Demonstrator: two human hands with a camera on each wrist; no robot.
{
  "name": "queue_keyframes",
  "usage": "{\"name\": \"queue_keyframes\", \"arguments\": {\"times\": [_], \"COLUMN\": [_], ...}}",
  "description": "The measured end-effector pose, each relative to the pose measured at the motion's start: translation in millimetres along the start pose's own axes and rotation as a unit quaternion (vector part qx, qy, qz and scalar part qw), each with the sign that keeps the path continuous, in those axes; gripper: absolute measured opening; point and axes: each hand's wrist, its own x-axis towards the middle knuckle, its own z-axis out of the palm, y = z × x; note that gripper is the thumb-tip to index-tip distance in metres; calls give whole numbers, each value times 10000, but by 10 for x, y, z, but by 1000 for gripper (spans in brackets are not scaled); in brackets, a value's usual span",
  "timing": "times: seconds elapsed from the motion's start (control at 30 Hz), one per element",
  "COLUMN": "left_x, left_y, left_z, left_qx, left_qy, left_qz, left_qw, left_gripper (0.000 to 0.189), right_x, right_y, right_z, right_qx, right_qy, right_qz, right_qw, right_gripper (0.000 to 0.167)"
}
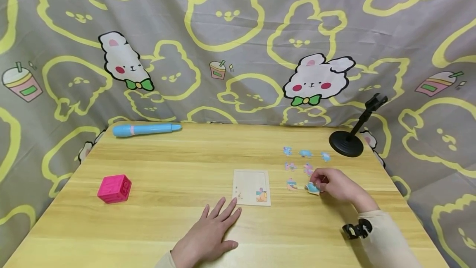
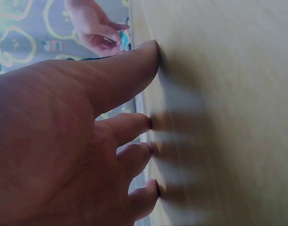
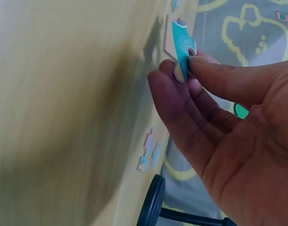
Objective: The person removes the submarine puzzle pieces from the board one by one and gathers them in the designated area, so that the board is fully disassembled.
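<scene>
Between thumb and fingers my right hand (image 1: pixel 336 185) pinches a teal and cream puzzle piece (image 3: pixel 180 44), lifted off the table at the right. My left hand (image 1: pixel 208 235) rests on the table with its fingers spread, the fingertips near the lower left corner of a pale puzzle board (image 1: pixel 247 183). One orange and blue puzzle piece (image 1: pixel 262 195) sits in the board's lower right corner. Left of my right hand lies a pink and blue puzzle piece (image 1: pixel 291 184). Beyond are a pink puzzle piece (image 1: pixel 290 166) and several more, including a blue puzzle piece (image 1: pixel 305 153).
A pink cube (image 1: pixel 114 188) stands at the left of the wooden table (image 1: pixel 167 177). A blue microphone-shaped toy (image 1: pixel 148 129) lies along the back edge. At the back right stands a black stand with a round base (image 1: pixel 346 144). A patterned curtain (image 1: pixel 238 32) hangs behind.
</scene>
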Motion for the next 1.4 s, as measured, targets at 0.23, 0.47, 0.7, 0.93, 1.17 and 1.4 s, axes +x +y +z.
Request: {"name": "queue_keyframes", "arguments": {"times": [0.23, 0.47, 0.7, 0.93, 1.17, 1.4], "left_x": [-5, -5, 1, -2, -1, 9], "left_y": [-6, -1, 3, 3, -2, 0], "left_z": [8, 10, 2, 5, 14, 15], "left_qx": [15, 40, 20, 17, 68, 109], "left_qy": [37, 30, 45, 25, 70, 0], "left_qz": [-10, -34, -31, -38, -5, -38], "left_qw": [10000, 10000, 10000, 10000, 10000, 9999], "left_gripper": [75, 75, 75, 75, 75, 75], "right_x": [42, 37, 37, 118, 244, 385], "right_y": [85, 109, 14, -317, -640, -830], "right_z": [22, 41, 63, 239, 530, 790], "right_qx": [-279, -760, -891, -560, -563, -777], "right_qy": [34, 183, 475, 567, 213, -202], "right_qz": [141, -4, 85, -91, -755, -1085], "right_qw": [9995, 9969, 9949, 9968, 9953, 9909], "right_gripper": [19, 13, 4, 8, 13, 21]}}
